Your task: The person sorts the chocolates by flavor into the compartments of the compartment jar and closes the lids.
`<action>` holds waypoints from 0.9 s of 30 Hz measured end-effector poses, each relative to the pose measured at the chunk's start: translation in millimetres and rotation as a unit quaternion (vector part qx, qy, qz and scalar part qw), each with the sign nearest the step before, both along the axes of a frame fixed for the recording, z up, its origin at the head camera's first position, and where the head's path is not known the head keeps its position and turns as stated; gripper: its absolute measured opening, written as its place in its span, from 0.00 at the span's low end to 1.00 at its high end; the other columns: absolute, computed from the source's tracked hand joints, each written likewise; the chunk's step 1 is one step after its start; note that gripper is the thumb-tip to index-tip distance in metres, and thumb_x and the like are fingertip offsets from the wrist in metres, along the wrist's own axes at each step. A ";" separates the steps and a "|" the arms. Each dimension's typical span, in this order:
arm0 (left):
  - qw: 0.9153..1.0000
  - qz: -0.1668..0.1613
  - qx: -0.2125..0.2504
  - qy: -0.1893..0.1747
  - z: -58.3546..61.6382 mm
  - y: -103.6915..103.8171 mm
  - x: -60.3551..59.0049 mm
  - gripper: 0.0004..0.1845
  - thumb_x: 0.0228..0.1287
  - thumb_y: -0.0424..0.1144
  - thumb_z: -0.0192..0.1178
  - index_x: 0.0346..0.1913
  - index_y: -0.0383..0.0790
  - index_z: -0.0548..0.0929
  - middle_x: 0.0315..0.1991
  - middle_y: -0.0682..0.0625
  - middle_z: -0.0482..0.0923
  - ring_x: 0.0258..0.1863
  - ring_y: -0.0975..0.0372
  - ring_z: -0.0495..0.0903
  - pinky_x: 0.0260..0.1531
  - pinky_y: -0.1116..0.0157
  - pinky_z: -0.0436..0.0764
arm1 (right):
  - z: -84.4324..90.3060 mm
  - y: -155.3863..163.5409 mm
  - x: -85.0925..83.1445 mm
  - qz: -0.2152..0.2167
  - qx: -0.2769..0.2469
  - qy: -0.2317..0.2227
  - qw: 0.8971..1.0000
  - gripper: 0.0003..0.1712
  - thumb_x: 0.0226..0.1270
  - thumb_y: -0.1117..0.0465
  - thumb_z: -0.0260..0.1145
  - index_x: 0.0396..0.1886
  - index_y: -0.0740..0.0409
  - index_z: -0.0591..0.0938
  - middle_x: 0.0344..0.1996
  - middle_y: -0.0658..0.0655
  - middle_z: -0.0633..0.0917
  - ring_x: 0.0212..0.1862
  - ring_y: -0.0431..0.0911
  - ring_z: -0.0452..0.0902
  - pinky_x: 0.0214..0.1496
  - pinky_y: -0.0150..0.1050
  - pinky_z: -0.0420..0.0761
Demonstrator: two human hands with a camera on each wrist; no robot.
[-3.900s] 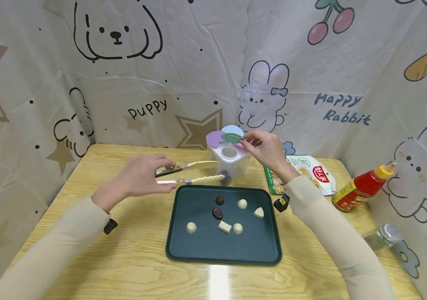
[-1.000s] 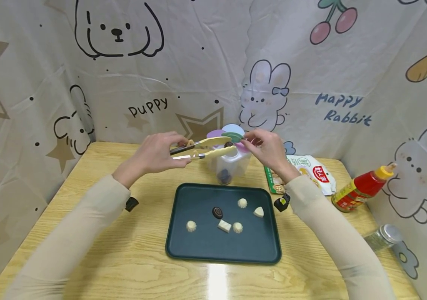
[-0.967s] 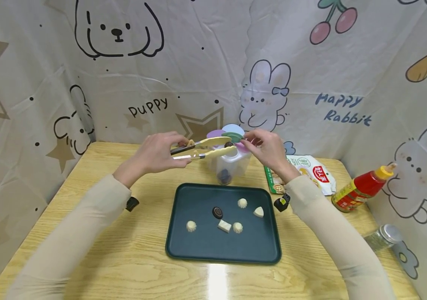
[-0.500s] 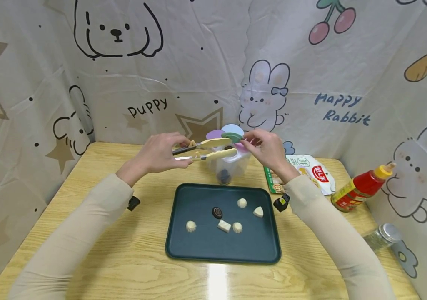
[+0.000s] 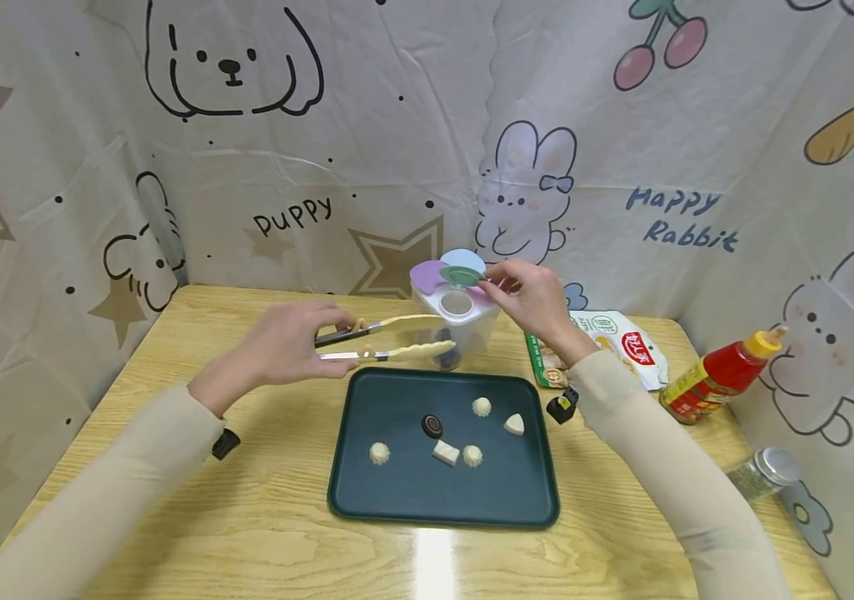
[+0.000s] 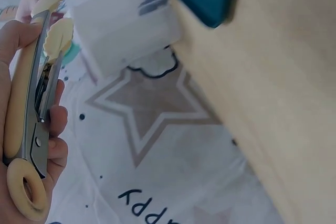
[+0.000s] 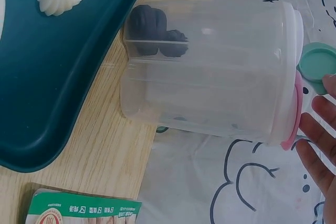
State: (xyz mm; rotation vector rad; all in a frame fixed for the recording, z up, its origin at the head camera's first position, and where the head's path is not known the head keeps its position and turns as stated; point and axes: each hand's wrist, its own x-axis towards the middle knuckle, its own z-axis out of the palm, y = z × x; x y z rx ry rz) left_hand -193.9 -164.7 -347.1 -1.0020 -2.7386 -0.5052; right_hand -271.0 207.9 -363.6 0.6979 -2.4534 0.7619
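My left hand (image 5: 287, 342) holds a pair of cream-tipped tongs (image 5: 385, 337), their tips spread with nothing between them, in front of the clear container. With thumb and fingers my right hand (image 5: 531, 300) pinches the raised green lid (image 5: 462, 276) of that clear container (image 7: 220, 77). The round hole under this lid is uncovered, and dark chocolates (image 7: 152, 30) lie at the container's bottom. On the dark green tray (image 5: 397, 492) sit one oval dark chocolate (image 5: 431, 426) and several white pieces, among them a rectangular one (image 5: 446, 452) and a triangular one (image 5: 514, 424).
A white and green food packet (image 5: 621, 342) lies right of the container, partly behind the right forearm. Further right are a red sauce bottle (image 5: 719, 375) with a yellow cap and a glass jar (image 5: 764, 473). A printed cloth (image 5: 367, 150) hangs behind the table.
The round dark chocolate left the tray, was carried in the tongs to the uncovered hole and dropped in. The tongs have since drawn back left and down. The right hand keeps the green lid raised.
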 end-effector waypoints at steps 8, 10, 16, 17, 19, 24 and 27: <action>1.000 -0.018 -0.011 -0.023 -30.0 -5.0 24.9 0.23 0.57 0.53 0.77 0.52 0.47 0.90 0.43 0.54 0.88 0.29 0.67 0.78 0.29 0.67 0.76 | 0.0 -1.5 0.1 -0.007 0.003 -0.005 1.000 0.07 0.69 0.60 0.75 0.41 0.60 0.90 0.38 0.60 0.92 0.36 0.52 0.88 0.42 0.48 0.89; 0.999 -0.023 -0.015 -0.032 -37.3 -5.1 28.5 0.22 0.57 0.53 0.77 0.52 0.47 0.90 0.43 0.54 0.88 0.29 0.68 0.77 0.29 0.68 0.76 | 0.0 -1.7 0.1 -0.008 0.003 -0.005 1.000 0.07 0.70 0.60 0.75 0.42 0.60 0.90 0.38 0.60 0.92 0.36 0.52 0.88 0.42 0.48 0.88; 0.997 -0.039 -0.027 -0.053 -57.9 -5.4 33.2 0.21 0.58 0.54 0.76 0.50 0.48 0.89 0.41 0.57 0.86 0.26 0.73 0.73 0.27 0.71 0.72 | -0.4 -1.7 0.4 -0.006 0.002 -0.001 1.000 0.07 0.70 0.60 0.75 0.41 0.60 0.90 0.37 0.60 0.92 0.36 0.52 0.88 0.41 0.48 0.88; 0.997 -0.041 -0.027 -0.056 -60.3 -5.3 33.7 0.20 0.58 0.54 0.76 0.50 0.48 0.89 0.41 0.57 0.86 0.26 0.73 0.72 0.26 0.72 0.71 | -0.6 -1.7 0.4 -0.005 0.001 0.000 1.000 0.07 0.70 0.60 0.75 0.41 0.60 0.90 0.37 0.60 0.92 0.36 0.52 0.88 0.41 0.48 0.88; 0.997 -0.044 -0.029 -0.059 -63.9 -4.9 34.6 0.20 0.58 0.54 0.76 0.49 0.49 0.89 0.40 0.57 0.85 0.25 0.73 0.70 0.25 0.72 0.70 | -0.9 -1.7 0.4 -0.004 0.001 0.001 1.000 0.07 0.69 0.60 0.75 0.41 0.60 0.90 0.37 0.60 0.92 0.36 0.52 0.88 0.41 0.48 0.89; 0.996 -0.042 -0.039 -0.072 -68.8 -2.6 37.3 0.20 0.58 0.54 0.76 0.50 0.50 0.89 0.40 0.58 0.85 0.26 0.73 0.69 0.26 0.72 0.70 | -1.2 -1.9 0.3 -0.003 -0.001 0.002 1.000 0.07 0.69 0.61 0.75 0.41 0.60 0.90 0.37 0.60 0.92 0.35 0.51 0.88 0.41 0.48 0.89; 0.995 -0.038 -0.044 -0.081 -71.3 -1.7 38.2 0.20 0.58 0.55 0.75 0.51 0.51 0.89 0.41 0.59 0.85 0.27 0.73 0.70 0.27 0.73 0.70 | -1.2 -2.2 0.5 -0.003 -0.001 0.000 1.000 0.07 0.69 0.60 0.75 0.41 0.60 0.90 0.37 0.59 0.92 0.35 0.51 0.88 0.41 0.48 0.89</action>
